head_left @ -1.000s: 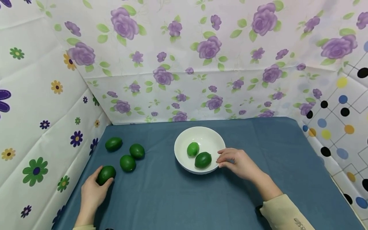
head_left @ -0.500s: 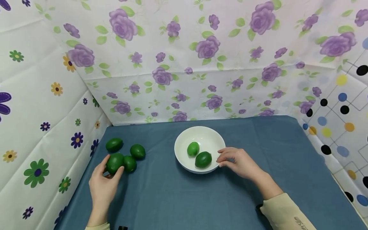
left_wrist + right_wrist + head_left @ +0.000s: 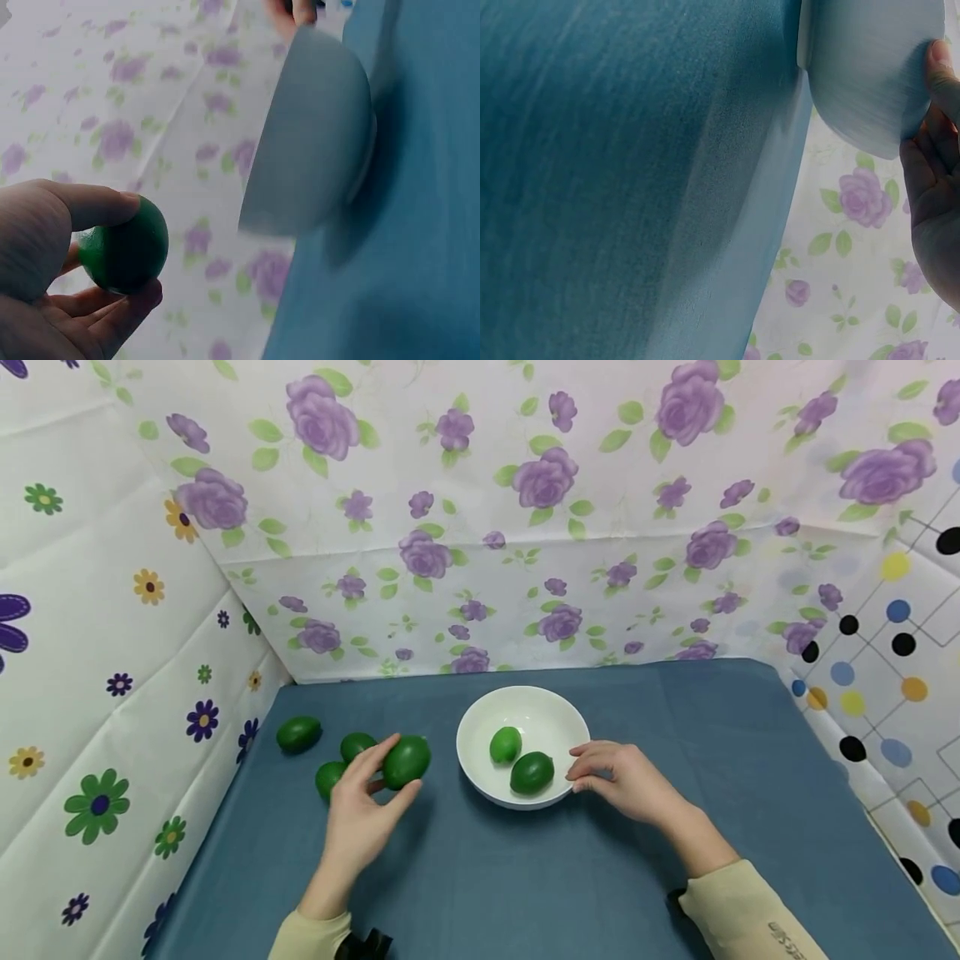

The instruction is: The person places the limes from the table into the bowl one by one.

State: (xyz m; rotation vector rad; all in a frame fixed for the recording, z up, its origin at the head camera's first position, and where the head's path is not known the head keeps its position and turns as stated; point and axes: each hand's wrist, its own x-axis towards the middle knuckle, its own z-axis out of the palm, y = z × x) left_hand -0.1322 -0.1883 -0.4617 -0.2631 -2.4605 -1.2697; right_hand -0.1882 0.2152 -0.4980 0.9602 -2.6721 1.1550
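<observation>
My left hand (image 3: 365, 814) holds a dark green lime (image 3: 407, 762) between thumb and fingertips, raised over the cloth left of the white bowl (image 3: 480, 781). In the left wrist view the lime (image 3: 135, 247) sits in the grip, apart from the bowl (image 3: 311, 142). Two limes lie in the bowl: a small bright green lime (image 3: 506, 744) and a larger dark lime (image 3: 532, 773). My right hand (image 3: 626, 781) pinches the bowl's right rim; the right wrist view has its thumb (image 3: 939, 60) against the bowl's outer wall.
On the left of the blue cloth (image 3: 510, 885) lie one lime (image 3: 298, 735) near the back corner and two more, a lime (image 3: 356, 745) and a lime (image 3: 327, 780), partly behind the left hand. Flowered curtains (image 3: 420, 510) stand at the back and left, a dotted one (image 3: 892, 693) at right.
My left hand has lifted the lime from the left side and carried it rightward past the other limes toward the bowl. The right hand has stayed at the bowl's rim.
</observation>
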